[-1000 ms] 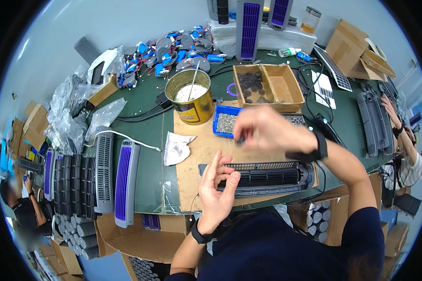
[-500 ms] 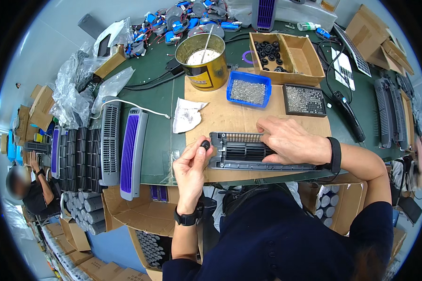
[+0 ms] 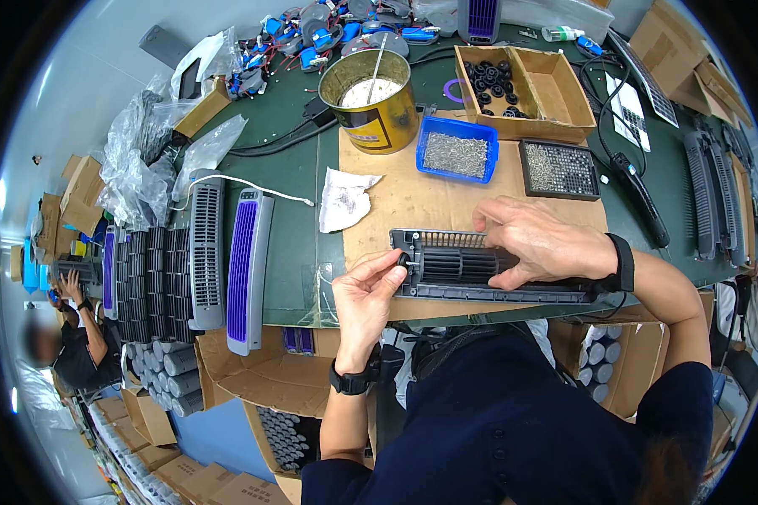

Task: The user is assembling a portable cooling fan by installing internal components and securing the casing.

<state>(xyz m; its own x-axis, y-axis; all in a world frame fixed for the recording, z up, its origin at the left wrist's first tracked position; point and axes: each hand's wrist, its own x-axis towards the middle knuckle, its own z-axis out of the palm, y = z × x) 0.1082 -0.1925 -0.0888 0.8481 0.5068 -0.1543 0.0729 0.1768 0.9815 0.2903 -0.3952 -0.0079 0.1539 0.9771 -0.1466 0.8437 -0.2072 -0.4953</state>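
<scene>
A long dark grey fan housing [image 3: 446, 266] with a ribbed black roller inside lies across a cardboard sheet [image 3: 413, 202] at the table's near edge. My right hand [image 3: 539, 242] rests flat on top of it, fingers spread over the roller, pressing it down. My left hand [image 3: 366, 290] pinches a small black round part [image 3: 403, 261] against the housing's left end.
Behind the sheet stand a yellow tin [image 3: 370, 88] of white paste, a blue tray of screws [image 3: 456, 150], a black tray of small parts [image 3: 559, 168] and a cardboard box of black rings [image 3: 522, 80]. Grey and purple grilles [image 3: 227, 261] are stacked left. A person [image 3: 67, 337] sits far left.
My right hand came down from the trays onto the housing. My left hand moved to the housing's left end with the small black part. The view has shifted closer.
</scene>
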